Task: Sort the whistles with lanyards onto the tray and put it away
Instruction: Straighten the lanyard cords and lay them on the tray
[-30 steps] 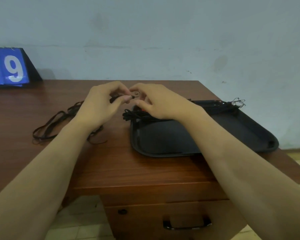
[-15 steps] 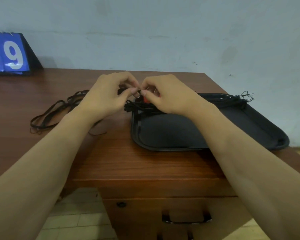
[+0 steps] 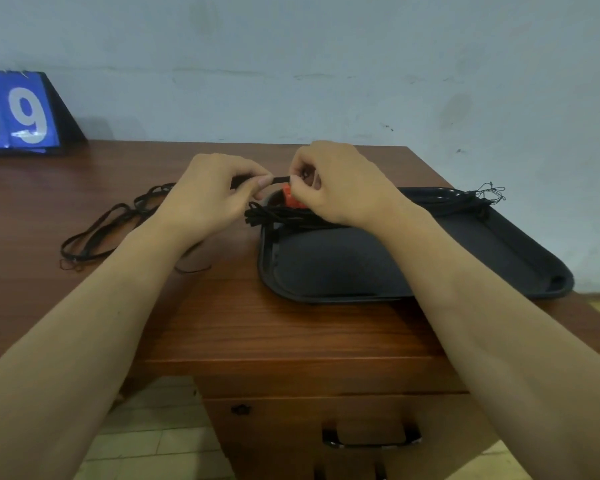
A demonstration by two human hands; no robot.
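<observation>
Lanyard [image 3: 280,179] between both grips (taut)

You have one view only, from the camera on your head, looking forward and down. It sits close above your forearms, which enter from the bottom corners and meet near the middle, where the left grip [image 3: 219,195] and right grip [image 3: 333,188] almost touch. Below and around the grips spreads the brown wooden table [image 3: 222,323], its front edge in the lower part. Beyond the grips rises the pale blue wall [image 3: 326,64]. The wide lens bends the edges.
</observation>
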